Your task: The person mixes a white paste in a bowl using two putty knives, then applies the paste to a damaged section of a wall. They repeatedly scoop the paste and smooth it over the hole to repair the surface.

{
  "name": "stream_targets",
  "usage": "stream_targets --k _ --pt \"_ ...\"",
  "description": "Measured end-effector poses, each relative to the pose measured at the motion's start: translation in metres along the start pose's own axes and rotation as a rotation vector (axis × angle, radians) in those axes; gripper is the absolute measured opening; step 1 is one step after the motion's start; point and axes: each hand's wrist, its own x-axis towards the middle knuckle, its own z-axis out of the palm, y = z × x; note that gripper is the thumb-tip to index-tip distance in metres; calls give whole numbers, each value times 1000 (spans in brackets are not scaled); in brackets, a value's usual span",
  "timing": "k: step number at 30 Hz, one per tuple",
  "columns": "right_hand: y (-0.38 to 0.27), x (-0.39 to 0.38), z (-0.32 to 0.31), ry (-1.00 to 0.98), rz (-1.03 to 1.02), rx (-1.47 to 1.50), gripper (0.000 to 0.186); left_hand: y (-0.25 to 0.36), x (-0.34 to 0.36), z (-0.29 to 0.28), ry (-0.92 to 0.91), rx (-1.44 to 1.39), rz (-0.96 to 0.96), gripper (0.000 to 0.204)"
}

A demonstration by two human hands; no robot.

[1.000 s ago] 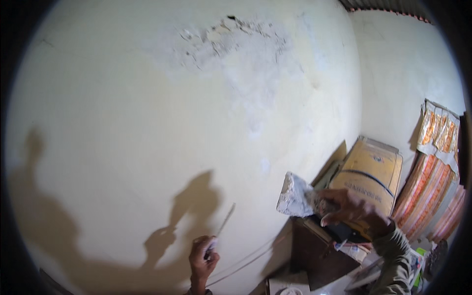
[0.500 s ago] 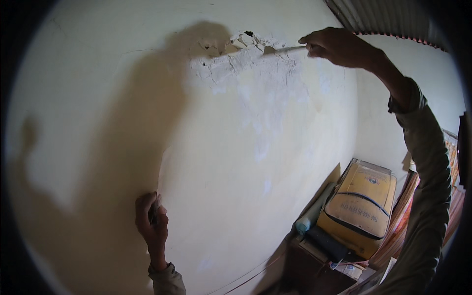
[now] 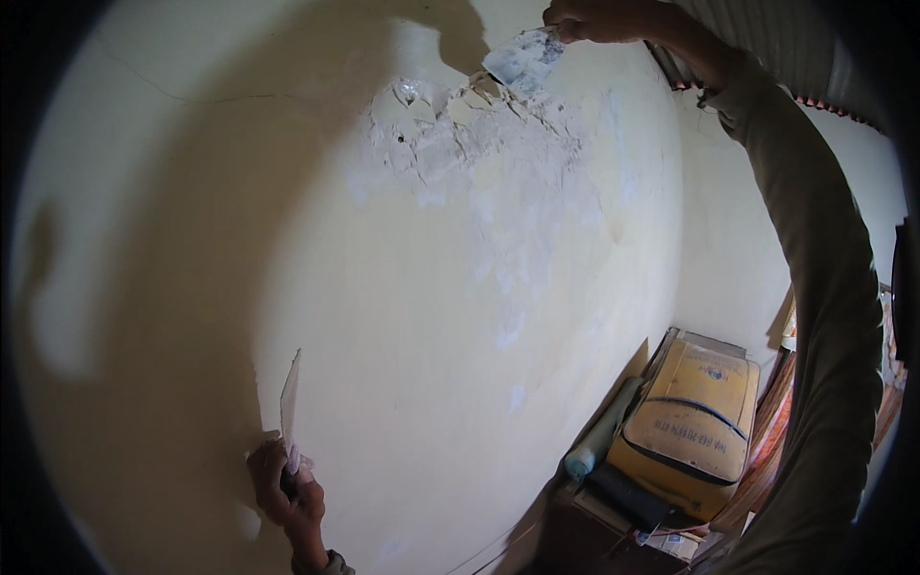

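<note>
At the upper right, my right hand (image 3: pixel 613 21) is closed on the edge of a flat scraper blade (image 3: pixel 525 59) smeared with white and grey filler. The blade's lower edge lies at the top of a broken, rough plaster patch (image 3: pixel 450 139) in the wall. Low on the left, my left hand (image 3: pixel 289 494) is closed round a putty knife (image 3: pixel 290 398). Its thin, pale blade points up and appears nearly edge-on; the fingers hide its handle. Some whitish filler shows beside those fingers.
A pale painted wall (image 3: pixel 402 335) spreads across the view, with a thin crack at upper left. Lower right, a yellow case (image 3: pixel 695 412) and a light blue roll (image 3: pixel 599 441) rest on a dark cabinet (image 3: pixel 585 537). Corrugated roofing (image 3: pixel 757 48) shows above.
My right hand has moved up and left, turning the blade so its smeared face shows. My left hand has dropped lower, its putty knife tilting slightly. The view has shifted slightly.
</note>
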Motion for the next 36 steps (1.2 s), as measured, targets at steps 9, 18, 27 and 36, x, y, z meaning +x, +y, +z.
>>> stream_targets --k 9,18,27,36 --pt "18 68 27 16 -23 -23 34 3 1 6 38 -39 22 32" --pt "28 71 33 160 52 -84 30 3 -3 6 43 -69 -12 32" --pt "54 34 39 291 56 358 26 -1 -3 6 18 -64 19 33" --pt "21 40 76 464 72 283 30 -3 -6 5 8 -153 17 35"
